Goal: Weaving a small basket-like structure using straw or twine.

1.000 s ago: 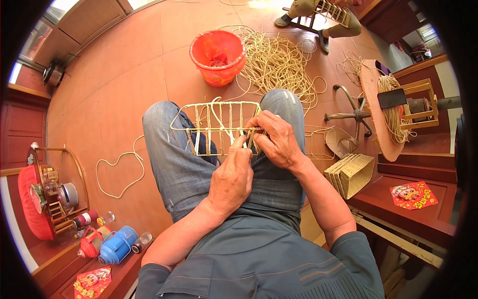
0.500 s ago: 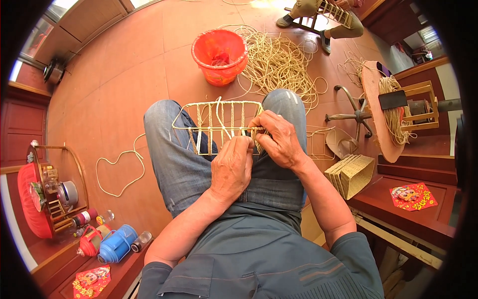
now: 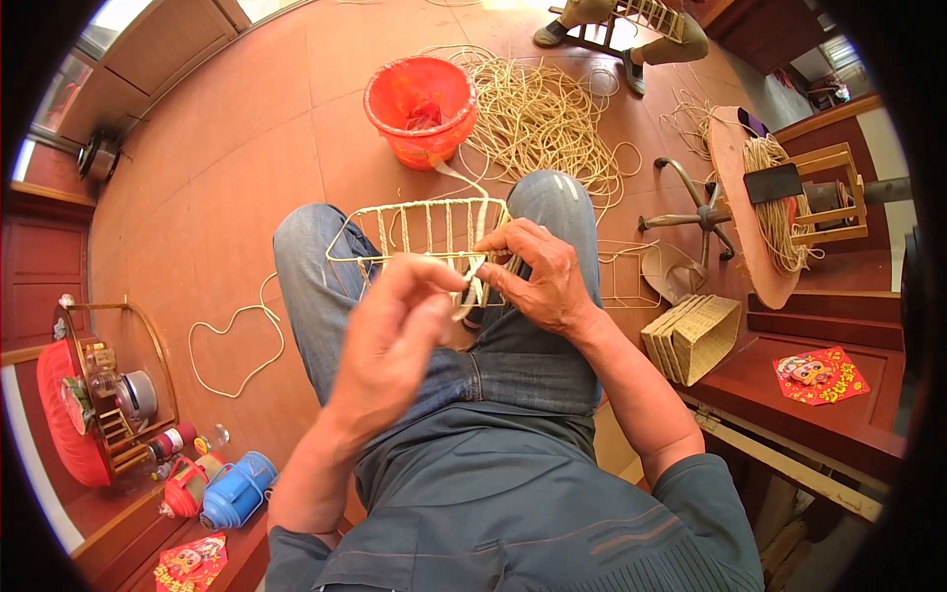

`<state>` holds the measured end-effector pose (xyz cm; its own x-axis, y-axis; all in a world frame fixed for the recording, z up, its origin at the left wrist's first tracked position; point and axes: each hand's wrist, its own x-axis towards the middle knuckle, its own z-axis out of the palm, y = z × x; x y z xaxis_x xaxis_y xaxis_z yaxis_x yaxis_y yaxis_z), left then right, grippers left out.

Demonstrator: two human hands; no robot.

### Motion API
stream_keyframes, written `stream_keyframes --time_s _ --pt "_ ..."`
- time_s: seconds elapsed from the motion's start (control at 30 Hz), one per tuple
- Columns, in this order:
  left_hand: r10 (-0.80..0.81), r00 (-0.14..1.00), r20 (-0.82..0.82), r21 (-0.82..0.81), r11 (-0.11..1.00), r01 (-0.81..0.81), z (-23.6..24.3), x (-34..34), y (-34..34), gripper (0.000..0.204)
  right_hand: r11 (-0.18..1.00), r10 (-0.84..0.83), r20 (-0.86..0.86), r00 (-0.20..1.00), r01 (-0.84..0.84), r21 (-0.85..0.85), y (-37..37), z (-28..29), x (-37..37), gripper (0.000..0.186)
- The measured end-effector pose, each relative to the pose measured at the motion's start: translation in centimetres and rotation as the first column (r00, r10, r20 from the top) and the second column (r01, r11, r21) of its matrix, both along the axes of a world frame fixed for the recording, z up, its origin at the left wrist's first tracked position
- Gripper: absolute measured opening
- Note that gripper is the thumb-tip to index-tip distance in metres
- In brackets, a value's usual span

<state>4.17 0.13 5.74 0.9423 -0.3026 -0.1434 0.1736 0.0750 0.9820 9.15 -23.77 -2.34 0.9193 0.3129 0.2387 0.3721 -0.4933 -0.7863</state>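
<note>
A wire basket frame [image 3: 347, 259], partly wound and strung with pale cord, rests across my knees. My right hand [image 3: 541, 274] pinches the pale cord [image 3: 483, 237] against the frame's near rim, close to the right end. A short loop of cord hangs just below those fingertips. My left hand [image 3: 390, 340], somewhat blurred, is at the near side of the frame, its index finger beside the loop and a gap between finger and thumb. The palm side and the remaining left fingers are partly hidden.
A red bucket [image 3: 420, 111] stands ahead, beside a heap of loose cord [image 3: 538, 113]. At right are a wheeled stand [image 3: 702, 212], a cord-wound board [image 3: 755, 237] and stacked woven baskets [image 3: 695, 340]. Blue [image 3: 237, 488] and red flasks stand at lower left. Another person sits at far right.
My left hand has drawn back and left from the rim, its fingers parting. The cord now runs over the frame's right part. My right hand keeps its pinch near the rim.
</note>
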Motion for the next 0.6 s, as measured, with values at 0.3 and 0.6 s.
stream_keyframes --time_s 0.3,0.6 --pt "0.485 0.714 0.505 0.191 0.744 -0.64 8.6 6.9 13.5 0.021 0.985 -0.158 0.054 0.986 0.154 0.078 1.2 -1.0 0.2 0.02" --pt "-0.06 0.729 0.682 0.64 0.531 -0.555 -0.7 3.9 5.7 0.016 0.981 -0.191 -0.029 0.981 0.192 0.036 1.5 -0.3 0.3 0.023"
